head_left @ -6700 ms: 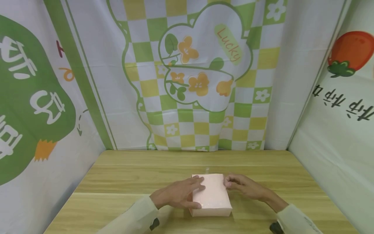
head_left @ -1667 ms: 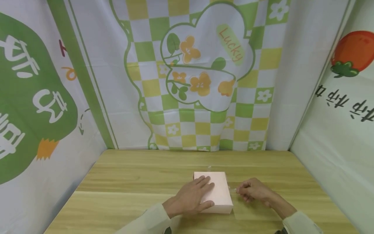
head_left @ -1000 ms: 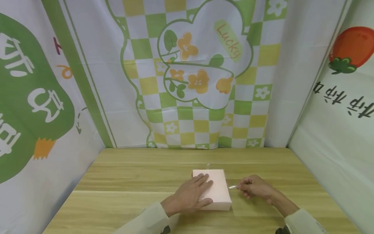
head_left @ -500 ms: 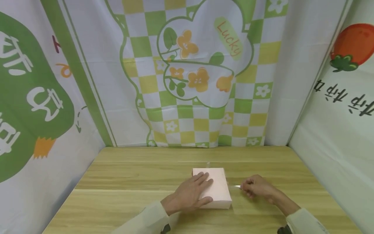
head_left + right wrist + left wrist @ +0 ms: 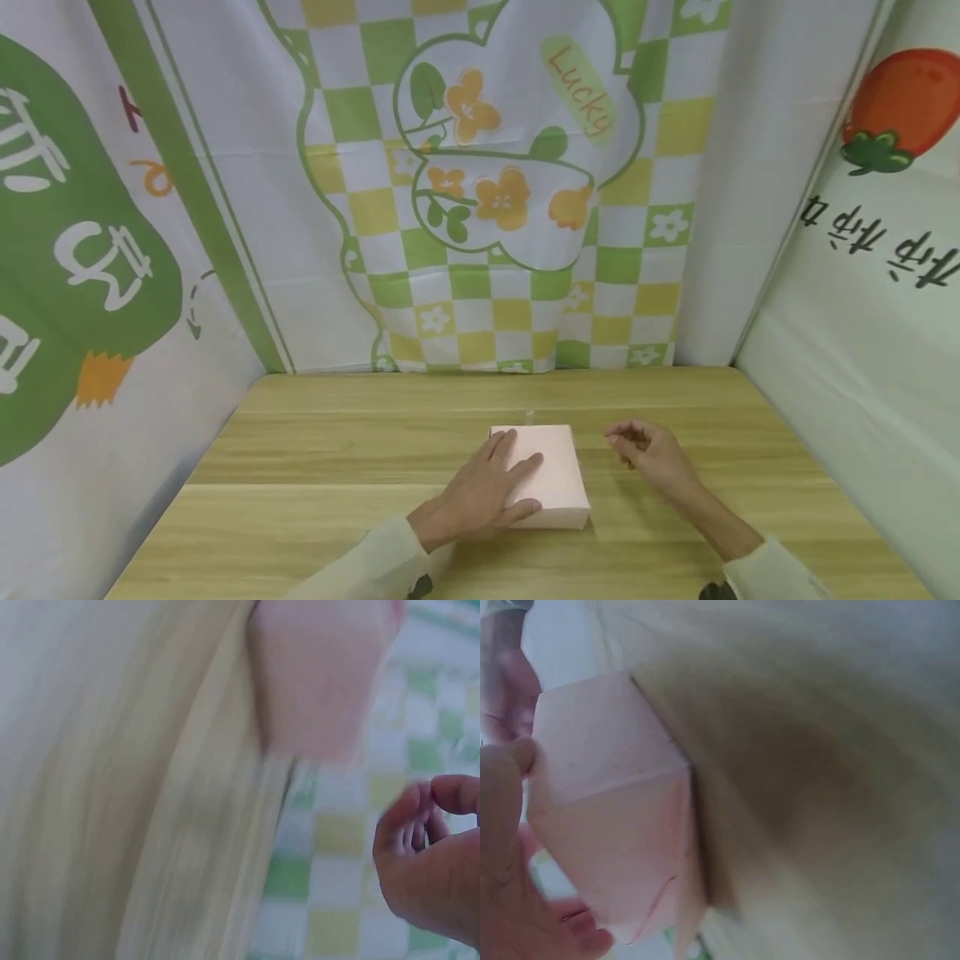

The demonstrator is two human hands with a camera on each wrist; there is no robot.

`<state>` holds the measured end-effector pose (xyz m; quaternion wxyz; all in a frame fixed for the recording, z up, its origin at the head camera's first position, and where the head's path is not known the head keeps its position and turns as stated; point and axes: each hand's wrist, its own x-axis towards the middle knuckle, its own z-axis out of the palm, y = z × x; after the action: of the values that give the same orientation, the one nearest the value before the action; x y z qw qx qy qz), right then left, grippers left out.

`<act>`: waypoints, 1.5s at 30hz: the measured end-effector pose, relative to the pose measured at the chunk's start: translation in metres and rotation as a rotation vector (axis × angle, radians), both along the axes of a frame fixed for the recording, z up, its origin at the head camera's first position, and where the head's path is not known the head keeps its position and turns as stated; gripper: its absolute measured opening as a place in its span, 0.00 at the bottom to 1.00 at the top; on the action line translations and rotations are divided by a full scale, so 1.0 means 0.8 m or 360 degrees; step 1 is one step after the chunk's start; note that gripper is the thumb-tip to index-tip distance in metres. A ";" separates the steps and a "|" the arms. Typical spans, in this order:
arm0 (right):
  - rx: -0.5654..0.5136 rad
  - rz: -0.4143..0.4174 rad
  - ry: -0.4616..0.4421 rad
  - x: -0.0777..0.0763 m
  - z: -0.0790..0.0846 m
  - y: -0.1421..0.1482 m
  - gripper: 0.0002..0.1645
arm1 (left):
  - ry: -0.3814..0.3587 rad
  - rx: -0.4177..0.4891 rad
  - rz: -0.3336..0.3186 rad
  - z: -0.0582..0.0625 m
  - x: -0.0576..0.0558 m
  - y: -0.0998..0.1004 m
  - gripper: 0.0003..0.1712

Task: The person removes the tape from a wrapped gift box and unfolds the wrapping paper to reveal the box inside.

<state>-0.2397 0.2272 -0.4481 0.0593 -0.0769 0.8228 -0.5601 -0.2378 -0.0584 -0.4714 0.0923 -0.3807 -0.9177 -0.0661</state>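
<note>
A pale pink box (image 5: 558, 483) lies flat on the wooden table, right of its middle. My left hand (image 5: 483, 492) rests on the box's top with its fingers spread. In the left wrist view, the thumb of the left hand (image 5: 510, 855) is at the box's edge. My right hand (image 5: 652, 454) hovers to the right of the box, apart from it. Its thumb and index fingertips come together in the right wrist view; whether clear tape is between them cannot be seen. A small clear strip (image 5: 530, 417) sticks out at the box's far edge.
The wooden table (image 5: 337, 442) runs back to a green-and-yellow checked curtain (image 5: 517, 325). White printed sheets hang on both sides, with a red fruit (image 5: 903, 104) drawn on the right one. The wrist views are blurred.
Earlier the right hand worked at the box's right side, then drew a clear, shiny strip outward. Now it has moved farther back and the strip no longer shows. The left hand stays on the box.
</note>
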 end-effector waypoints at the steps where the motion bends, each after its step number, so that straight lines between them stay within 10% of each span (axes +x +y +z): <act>1: 0.0027 -0.0004 0.0040 0.007 0.002 -0.009 0.18 | 0.0006 0.0069 0.0049 -0.002 0.001 0.000 0.38; 8: 0.0059 0.0141 -0.0131 0.043 0.007 -0.046 0.24 | -0.0287 0.0696 0.0383 -0.004 0.011 0.002 0.50; 14: 0.0228 0.0310 -0.0002 0.039 0.000 -0.038 0.26 | -0.0415 0.0720 0.0459 -0.007 0.013 -0.004 0.51; 27: 0.1727 0.0254 0.1377 0.031 -0.020 -0.025 0.32 | -0.0557 0.0700 0.0565 -0.017 0.017 -0.013 0.51; 30: 0.1662 0.0343 0.1411 0.023 -0.019 -0.021 0.24 | -0.0549 0.0689 0.0569 -0.018 0.016 -0.014 0.50; 39: 0.0689 0.0428 0.0624 0.006 -0.020 -0.015 0.11 | -0.0499 0.0643 0.0592 -0.018 0.017 -0.015 0.49; 45: 0.0637 0.0292 0.0646 0.009 -0.015 -0.029 0.10 | -0.0394 0.0523 0.0571 -0.012 0.018 -0.010 0.51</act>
<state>-0.2322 0.2039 -0.4599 -0.0421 -0.2482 0.9015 -0.3521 -0.2232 -0.0663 -0.4812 0.0500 -0.1809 -0.9518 -0.2427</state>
